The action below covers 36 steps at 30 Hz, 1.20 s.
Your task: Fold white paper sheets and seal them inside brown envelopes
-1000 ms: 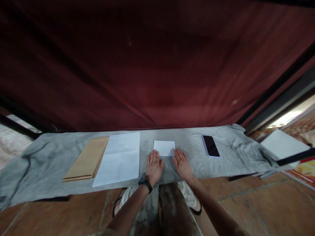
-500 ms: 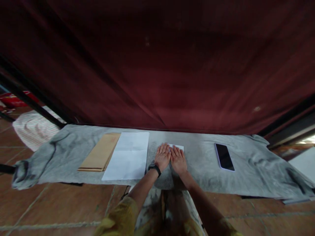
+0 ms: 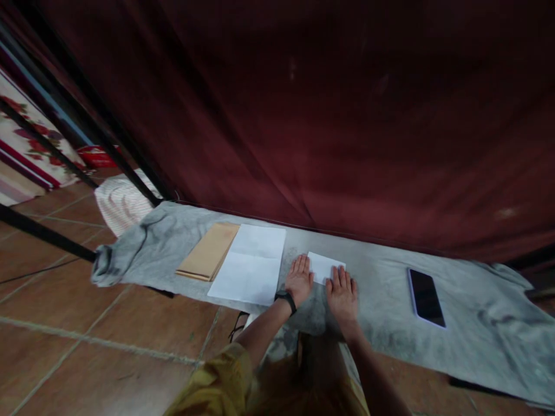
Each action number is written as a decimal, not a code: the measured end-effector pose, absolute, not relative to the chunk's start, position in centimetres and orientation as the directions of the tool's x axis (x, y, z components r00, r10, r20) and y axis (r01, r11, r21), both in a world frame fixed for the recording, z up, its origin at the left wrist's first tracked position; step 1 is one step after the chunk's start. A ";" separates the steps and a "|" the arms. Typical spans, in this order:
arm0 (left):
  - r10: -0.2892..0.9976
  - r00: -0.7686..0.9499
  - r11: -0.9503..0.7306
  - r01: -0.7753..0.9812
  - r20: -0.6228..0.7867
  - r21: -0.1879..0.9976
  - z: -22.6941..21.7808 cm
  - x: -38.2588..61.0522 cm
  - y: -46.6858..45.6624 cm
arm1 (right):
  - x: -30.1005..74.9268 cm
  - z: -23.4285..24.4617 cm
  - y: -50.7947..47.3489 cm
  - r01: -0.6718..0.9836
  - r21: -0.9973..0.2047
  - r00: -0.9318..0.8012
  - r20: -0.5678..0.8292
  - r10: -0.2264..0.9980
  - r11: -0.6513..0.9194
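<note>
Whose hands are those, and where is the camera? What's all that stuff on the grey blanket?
The camera sits on a person's head, looking down at their own two hands. The left hand, wearing a black wristband, and the right hand lie flat and open by a small white paper, gripping nothing. Everything rests on a grey cloth on the floor. Leftward lie a big white paper sheet and a stack of brown envelopes; rightward, a black phone.
</note>
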<state>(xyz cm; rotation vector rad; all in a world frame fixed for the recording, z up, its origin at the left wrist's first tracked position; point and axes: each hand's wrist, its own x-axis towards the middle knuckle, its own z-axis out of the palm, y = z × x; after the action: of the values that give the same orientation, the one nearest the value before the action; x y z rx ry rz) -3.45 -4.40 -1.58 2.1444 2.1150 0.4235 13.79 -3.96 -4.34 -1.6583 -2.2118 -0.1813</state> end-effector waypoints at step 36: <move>0.754 -0.656 0.619 0.709 -0.004 0.337 3.6 -39.2 -17.1 | 13.9 -4.8 -3.5 0.970 -0.113 -0.163 0.358 0.919 0.216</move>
<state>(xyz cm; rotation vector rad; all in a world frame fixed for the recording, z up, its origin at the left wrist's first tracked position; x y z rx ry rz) -39.15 -17.13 3.62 1.2260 2.6945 0.4650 13.93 -3.51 -4.82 -1.7596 -2.1483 -0.2009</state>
